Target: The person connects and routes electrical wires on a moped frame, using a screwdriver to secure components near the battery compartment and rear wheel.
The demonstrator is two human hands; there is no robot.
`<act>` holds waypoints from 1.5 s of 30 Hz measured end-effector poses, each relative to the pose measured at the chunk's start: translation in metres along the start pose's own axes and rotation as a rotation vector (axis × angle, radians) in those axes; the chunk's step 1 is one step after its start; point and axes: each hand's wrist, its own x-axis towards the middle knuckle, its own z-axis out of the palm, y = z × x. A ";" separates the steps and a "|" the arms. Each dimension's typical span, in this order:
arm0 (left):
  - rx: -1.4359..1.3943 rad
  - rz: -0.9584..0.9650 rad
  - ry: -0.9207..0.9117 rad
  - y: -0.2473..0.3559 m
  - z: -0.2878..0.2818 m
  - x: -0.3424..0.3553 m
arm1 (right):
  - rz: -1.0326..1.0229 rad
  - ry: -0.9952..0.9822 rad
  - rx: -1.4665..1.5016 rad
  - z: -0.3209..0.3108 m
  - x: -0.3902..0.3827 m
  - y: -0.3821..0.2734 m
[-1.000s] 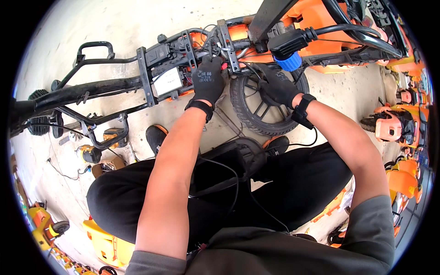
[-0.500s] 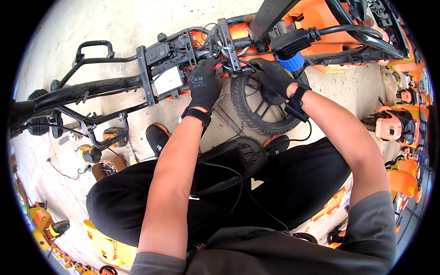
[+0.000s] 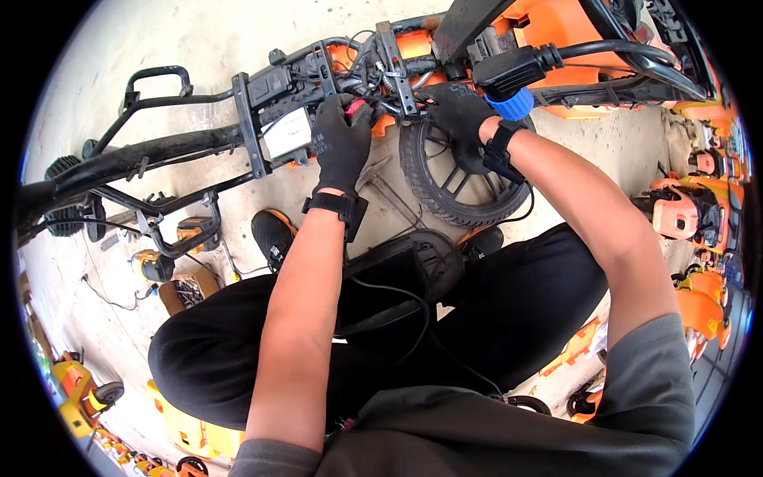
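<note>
A black tubular scooter frame [image 3: 183,155] lies across the floor in front of me, with a bundle of dark wires [image 3: 367,70] near its middle. My left hand [image 3: 340,147], in a black glove, is closed at the frame's near side, with a small red piece [image 3: 355,106] between thumb and fingers; its exact kind does not show. My right hand [image 3: 459,115], also gloved, bends its fingers in at the wires beside the metal crossbar [image 3: 396,67]. What those fingertips grip is hidden. A white-labelled box [image 3: 288,133] sits in the frame just left of my left hand.
A spoked wheel [image 3: 433,187] with a black tyre stands below my right hand. A black plug with a blue ring [image 3: 509,103] hangs close to my right wrist. Yellow power tools [image 3: 155,265] and a small cardboard box [image 3: 189,291] lie at left. Orange scooter parts [image 3: 675,215] line the right side.
My left hand has shifted slightly left and turned, and the red piece now shows between its fingers. My right hand has moved a little left and up toward the crossbar.
</note>
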 end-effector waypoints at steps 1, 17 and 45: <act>-0.013 -0.029 0.003 0.004 0.000 0.003 | 0.005 -0.008 -0.004 0.005 0.002 0.005; -0.453 -0.373 -0.320 -0.029 -0.023 0.034 | 0.017 -0.096 -0.055 -0.026 -0.012 -0.028; -0.144 0.087 -0.459 -0.016 -0.029 -0.010 | -0.160 0.290 -0.179 -0.006 0.013 0.004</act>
